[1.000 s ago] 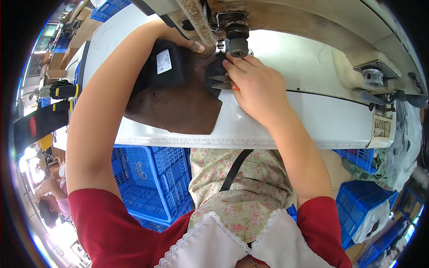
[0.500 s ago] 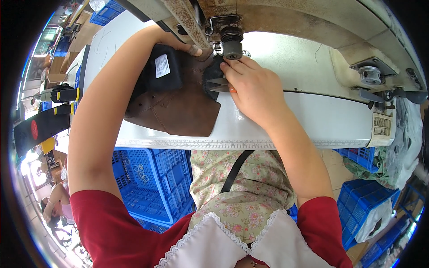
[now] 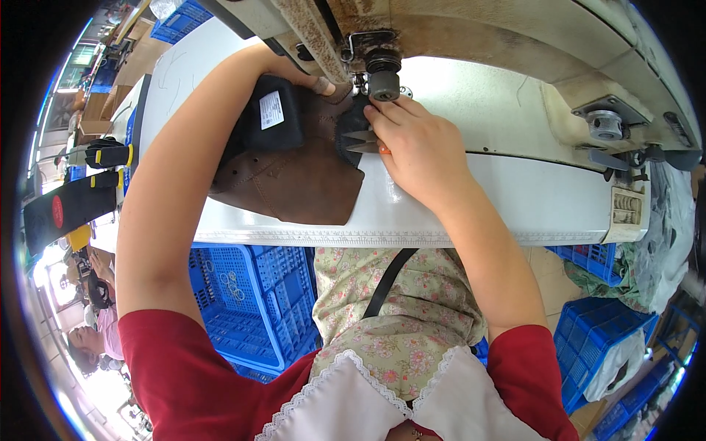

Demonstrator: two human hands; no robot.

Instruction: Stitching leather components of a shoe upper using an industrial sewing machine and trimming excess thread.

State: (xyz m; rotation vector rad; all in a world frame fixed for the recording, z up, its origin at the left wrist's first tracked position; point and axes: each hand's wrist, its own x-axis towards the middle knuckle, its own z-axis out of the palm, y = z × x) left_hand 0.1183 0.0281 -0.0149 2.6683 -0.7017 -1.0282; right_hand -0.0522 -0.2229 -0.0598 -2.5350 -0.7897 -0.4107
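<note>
At 6 o'clock, a blue crate (image 3: 243,309) sits under the white table (image 3: 471,213). Above, the right hand (image 3: 419,147) grips small snips (image 3: 360,141) at the brown leather piece (image 3: 301,173). The left hand (image 3: 309,79) pinches that piece at 12 o'clock, beneath the sewing machine (image 3: 456,44).

You wear a red top with short sleeves (image 3: 184,375) that end above the elbow, leaving both forearms bare. Over it lies a white collar or bib (image 3: 382,404) edged with scalloped lace trim. Below that, a pale apron (image 3: 397,316) printed with small pink and green flowers covers your lap, and a dark strap (image 3: 386,283) runs diagonally across it. Your hands (image 3: 423,147) are bare, without gloves.
</note>
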